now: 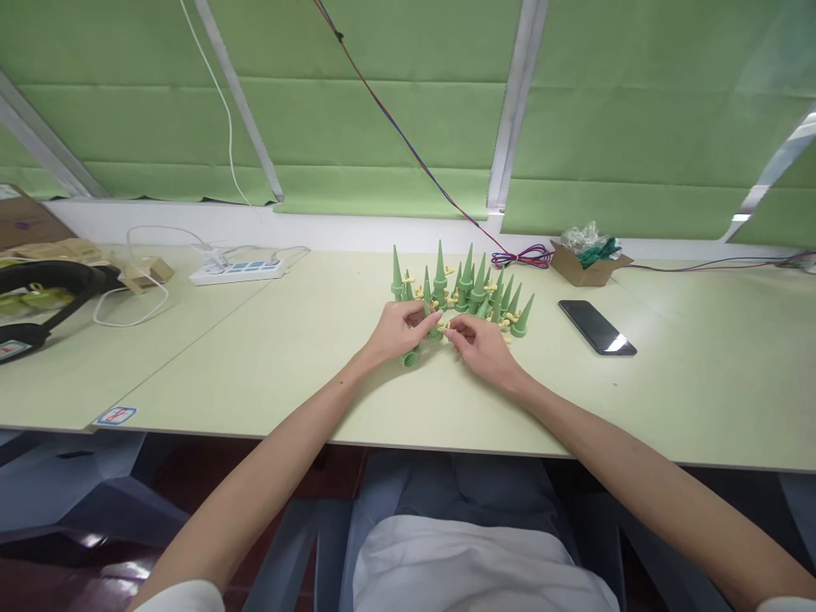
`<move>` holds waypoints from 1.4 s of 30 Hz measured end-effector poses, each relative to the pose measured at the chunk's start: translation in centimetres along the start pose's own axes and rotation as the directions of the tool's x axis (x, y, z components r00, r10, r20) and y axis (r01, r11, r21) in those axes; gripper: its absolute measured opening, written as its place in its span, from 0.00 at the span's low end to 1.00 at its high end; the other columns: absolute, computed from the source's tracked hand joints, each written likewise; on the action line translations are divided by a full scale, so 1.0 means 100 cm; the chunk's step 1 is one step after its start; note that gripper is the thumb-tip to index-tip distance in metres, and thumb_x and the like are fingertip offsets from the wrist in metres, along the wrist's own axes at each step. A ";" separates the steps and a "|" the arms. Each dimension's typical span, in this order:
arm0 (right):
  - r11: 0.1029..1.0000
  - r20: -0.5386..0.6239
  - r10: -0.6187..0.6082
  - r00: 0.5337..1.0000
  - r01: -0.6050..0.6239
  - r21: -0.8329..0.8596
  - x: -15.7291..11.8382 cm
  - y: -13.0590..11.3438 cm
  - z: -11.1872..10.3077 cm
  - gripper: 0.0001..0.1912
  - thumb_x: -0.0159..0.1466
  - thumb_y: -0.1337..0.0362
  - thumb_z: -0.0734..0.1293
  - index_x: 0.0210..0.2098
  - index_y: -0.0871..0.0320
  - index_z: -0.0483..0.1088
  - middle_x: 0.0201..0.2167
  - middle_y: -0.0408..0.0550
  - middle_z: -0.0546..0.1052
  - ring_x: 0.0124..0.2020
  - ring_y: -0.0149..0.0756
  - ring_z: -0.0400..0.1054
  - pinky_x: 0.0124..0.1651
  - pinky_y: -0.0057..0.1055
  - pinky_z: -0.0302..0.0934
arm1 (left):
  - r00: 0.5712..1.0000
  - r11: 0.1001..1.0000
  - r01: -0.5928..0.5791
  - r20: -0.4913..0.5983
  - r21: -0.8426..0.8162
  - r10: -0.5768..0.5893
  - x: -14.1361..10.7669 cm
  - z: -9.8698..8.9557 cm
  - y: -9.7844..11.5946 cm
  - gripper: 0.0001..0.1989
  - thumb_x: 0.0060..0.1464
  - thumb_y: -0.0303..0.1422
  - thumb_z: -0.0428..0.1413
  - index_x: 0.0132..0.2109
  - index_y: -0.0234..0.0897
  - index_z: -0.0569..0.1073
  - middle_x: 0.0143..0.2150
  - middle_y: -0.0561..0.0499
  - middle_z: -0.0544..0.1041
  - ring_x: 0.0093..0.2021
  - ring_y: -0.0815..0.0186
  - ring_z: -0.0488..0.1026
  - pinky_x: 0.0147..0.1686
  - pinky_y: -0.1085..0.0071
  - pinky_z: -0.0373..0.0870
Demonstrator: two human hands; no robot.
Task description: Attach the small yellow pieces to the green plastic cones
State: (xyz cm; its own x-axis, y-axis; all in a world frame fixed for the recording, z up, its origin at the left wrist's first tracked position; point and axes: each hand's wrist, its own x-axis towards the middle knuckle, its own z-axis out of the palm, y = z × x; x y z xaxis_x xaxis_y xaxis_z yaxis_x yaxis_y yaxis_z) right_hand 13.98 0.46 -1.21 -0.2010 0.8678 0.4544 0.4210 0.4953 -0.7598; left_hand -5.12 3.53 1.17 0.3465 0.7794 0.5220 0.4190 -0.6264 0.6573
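My left hand [401, 330] is closed around a green plastic watering spike [428, 299], whose pointed tip shows above the fingers. My right hand [481, 344] meets it from the right, thumb and finger pinching a small yellow valve [447, 325] at the spike's side. Just below my left hand, the round open end of a green piece [410, 359] faces me; I cannot tell whether it belongs to the held spike. Behind both hands several green spikes [478, 285] stand upright in a cluster, with yellow valves [512, 317] among them.
A black phone [597, 327] lies to the right. Behind it stands a small open carton [585, 265] beside coiled red and blue wire [523, 257]. On the left are a white power strip [237, 270], a black headset [51, 280] and cardboard pieces [145, 274]. The table's front edge [446, 450] is near me.
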 end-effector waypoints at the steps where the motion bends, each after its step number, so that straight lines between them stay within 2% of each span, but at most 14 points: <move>1: 1.000 0.000 0.004 1.000 -0.004 0.002 0.000 0.000 0.000 0.08 0.66 0.61 0.64 0.32 0.56 0.69 0.24 0.43 0.74 0.24 0.36 0.68 0.32 0.33 0.61 | 1.000 1.000 -0.004 0.001 -0.004 0.004 0.000 0.000 0.000 0.21 0.60 0.45 0.57 0.26 0.34 0.72 0.24 0.51 0.76 0.23 0.69 0.70 0.26 0.72 0.68; 4: 1.000 0.005 0.017 1.000 -0.017 0.024 0.000 -0.001 -0.001 0.08 0.66 0.61 0.64 0.31 0.56 0.69 0.22 0.42 0.73 0.23 0.35 0.67 0.32 0.33 0.61 | 1.000 1.000 -0.020 0.006 -0.003 0.020 -0.001 0.001 -0.001 0.20 0.60 0.45 0.56 0.27 0.34 0.73 0.26 0.49 0.77 0.23 0.69 0.70 0.26 0.72 0.68; 14: 0.997 -0.004 0.077 0.997 -0.077 -0.011 -0.001 -0.001 -0.001 0.10 0.66 0.61 0.63 0.29 0.57 0.70 0.18 0.42 0.72 0.21 0.34 0.67 0.32 0.32 0.59 | 0.999 0.999 -0.049 0.005 -0.010 0.049 -0.002 0.003 0.001 0.21 0.61 0.44 0.56 0.25 0.34 0.71 0.22 0.52 0.73 0.22 0.70 0.70 0.25 0.73 0.66; 22: 0.995 0.011 0.071 0.997 -0.070 -0.070 -0.001 -0.001 -0.001 0.13 0.68 0.61 0.62 0.29 0.57 0.70 0.17 0.42 0.71 0.21 0.34 0.63 0.32 0.32 0.56 | 0.997 0.997 -0.080 0.008 0.013 0.080 -0.002 0.002 0.003 0.23 0.62 0.43 0.56 0.23 0.34 0.69 0.19 0.53 0.71 0.21 0.70 0.69 0.24 0.73 0.64; 29: 0.986 0.000 0.042 0.999 -0.042 -0.162 0.000 0.000 -0.002 0.18 0.69 0.59 0.60 0.23 0.57 0.65 0.17 0.41 0.67 0.21 0.32 0.57 0.31 0.31 0.51 | 0.996 0.996 -0.092 0.023 -0.010 0.092 -0.003 0.002 0.008 0.22 0.62 0.44 0.55 0.24 0.34 0.71 0.21 0.52 0.71 0.23 0.70 0.70 0.25 0.72 0.66; 35: 0.980 0.000 0.056 0.998 -0.055 -0.191 0.002 -0.001 -0.001 0.18 0.70 0.61 0.58 0.23 0.57 0.65 0.19 0.43 0.68 0.22 0.32 0.59 0.32 0.31 0.51 | 0.992 0.993 -0.104 0.060 -0.064 0.108 -0.003 0.000 0.011 0.24 0.64 0.47 0.50 0.28 0.34 0.74 0.23 0.50 0.74 0.24 0.69 0.72 0.25 0.72 0.68; 42: 0.980 -0.012 0.050 0.999 -0.052 -0.192 0.001 -0.001 0.000 0.20 0.71 0.62 0.56 0.22 0.57 0.65 0.19 0.44 0.70 0.23 0.33 0.62 0.33 0.30 0.53 | 0.990 0.988 -0.119 0.063 -0.096 0.125 -0.003 -0.001 0.011 0.31 0.64 0.54 0.45 0.26 0.34 0.72 0.24 0.48 0.75 0.25 0.68 0.72 0.27 0.70 0.69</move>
State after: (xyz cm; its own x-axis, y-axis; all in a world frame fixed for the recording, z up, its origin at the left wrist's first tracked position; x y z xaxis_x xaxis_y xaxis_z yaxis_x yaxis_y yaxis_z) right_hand 13.93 0.52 -1.08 -0.1692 0.8912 0.4208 0.5929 0.4332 -0.6788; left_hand -4.87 2.61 1.74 0.4484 0.6927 0.5649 0.2923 -0.7109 0.6397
